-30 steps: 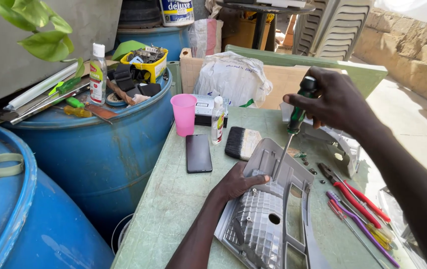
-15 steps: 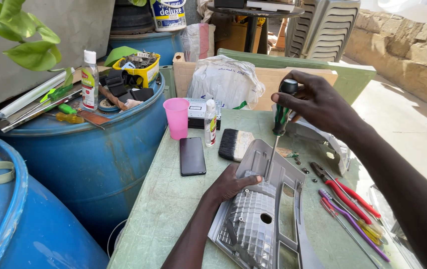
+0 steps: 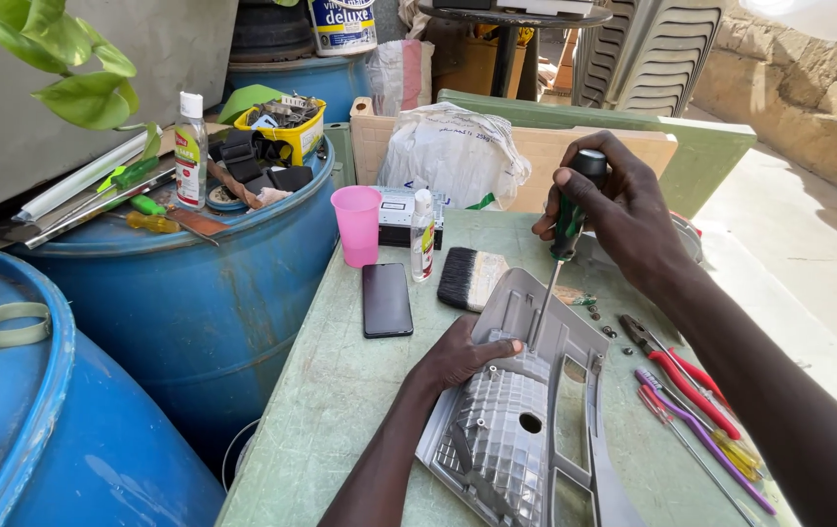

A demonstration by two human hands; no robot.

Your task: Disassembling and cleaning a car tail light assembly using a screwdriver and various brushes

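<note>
Lying on the green desk point(image 3: 340, 390), a grey housing point(image 3: 521, 429) is pressed flat by the left hand point(image 3: 462, 356). A screwdriver point(image 3: 560, 244) is gripped upright by the closed right hand point(image 3: 623, 210), its tip set on the housing; a phone point(image 3: 386, 300) and brush point(image 3: 467, 278) lie nearby.

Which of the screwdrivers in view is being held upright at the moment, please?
The green-and-black-handled screwdriver in the right hand, its tip down on the grey plastic housing. The purple-handled screwdriver on the table and the green one on the blue barrel lie flat.
</note>
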